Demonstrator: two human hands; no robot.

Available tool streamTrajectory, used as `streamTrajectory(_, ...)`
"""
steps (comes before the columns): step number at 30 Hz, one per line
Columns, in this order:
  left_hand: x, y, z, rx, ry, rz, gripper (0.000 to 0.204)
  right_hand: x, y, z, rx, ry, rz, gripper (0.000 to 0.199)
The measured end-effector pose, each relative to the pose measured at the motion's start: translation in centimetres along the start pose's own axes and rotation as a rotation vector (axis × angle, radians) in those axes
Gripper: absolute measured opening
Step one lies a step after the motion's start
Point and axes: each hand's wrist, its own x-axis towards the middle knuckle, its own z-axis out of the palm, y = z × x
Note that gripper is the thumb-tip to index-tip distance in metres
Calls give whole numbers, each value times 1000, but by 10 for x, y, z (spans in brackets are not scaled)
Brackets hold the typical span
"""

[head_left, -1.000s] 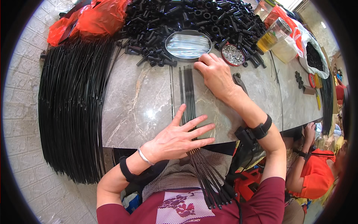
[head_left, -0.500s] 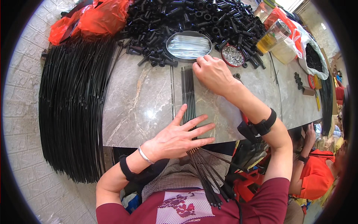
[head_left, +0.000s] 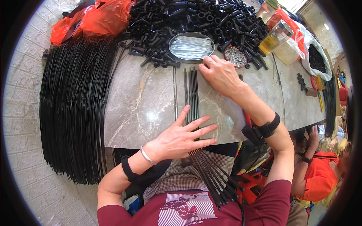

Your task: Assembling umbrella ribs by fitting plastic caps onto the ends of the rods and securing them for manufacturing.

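A flat row of thin black rods [head_left: 194, 88] lies on the table, running from near the oval tin down over the front edge. Across it rests my left hand [head_left: 181, 136], palm down with its fingers spread wide. The rods' lower ends [head_left: 217, 177] fan out above my lap. At the row's upper tips, just to their right, is my right hand [head_left: 220, 75], its fingers curled together; what they hold, if anything, is hidden. One rod [head_left: 185, 86] lies slightly apart on the left. Beyond my right fingers sits the oval metal tin [head_left: 211, 56] of thin silvery wires.
A red-rimmed dish [head_left: 247, 62] of small metal pieces adjoins the tin. Behind is a heap of black tubular parts [head_left: 196, 19]. Long black strands [head_left: 71, 113] hang off the left side; jars [head_left: 277, 35] stand at right. Another person in orange [head_left: 320, 177] sits at right.
The rods have spread out: one on the left now lies separate, and the lower ends fan wider. My right hand has shifted slightly right; my left hand has stayed put.
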Motion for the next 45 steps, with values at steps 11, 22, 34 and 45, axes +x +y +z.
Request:
streamTrajectory(11,0,0,-2,-19,-2,3,57,-2,0,4,128,12,89,13)
streamTrajectory(22,1,1,-3,-8,-1,3,57,0,6,-3,240,-33,83,16)
streamTrajectory(34,1,0,-4,-14,-8,6,56,6,4,-5,278,-110,214,13)
streamTrajectory(45,0,-1,-2,-57,2,4,56,7,-11,-1,257,-43,234,16)
